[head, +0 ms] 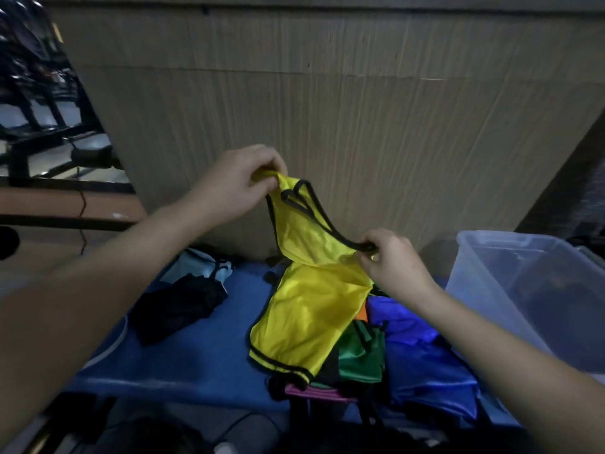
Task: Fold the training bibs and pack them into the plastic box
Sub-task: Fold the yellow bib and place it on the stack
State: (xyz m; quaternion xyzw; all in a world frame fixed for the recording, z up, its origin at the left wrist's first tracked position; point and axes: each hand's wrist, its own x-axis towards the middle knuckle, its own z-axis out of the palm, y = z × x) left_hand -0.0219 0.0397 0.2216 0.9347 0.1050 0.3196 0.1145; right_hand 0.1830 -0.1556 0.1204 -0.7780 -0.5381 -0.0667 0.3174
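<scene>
Two hands hold the yellow bib (307, 309) up left of the plastic box (510, 276): left hand (235, 188) fingers pinch one shoulder, right hand (393, 267) fingers the other; slick fabric may slip, and its hem trailing on the bib pile (409, 355) may snag.

left hand (240, 183): pinches the top of the yellow bib (306, 303), raised
right hand (394, 263): grips its black-trimmed strap, lower
bib hem: drapes over the heap of coloured bibs (415, 352)
plastic box (530, 290): clear, far right
black cloth (178, 308): on the blue surface (183, 371), left
</scene>
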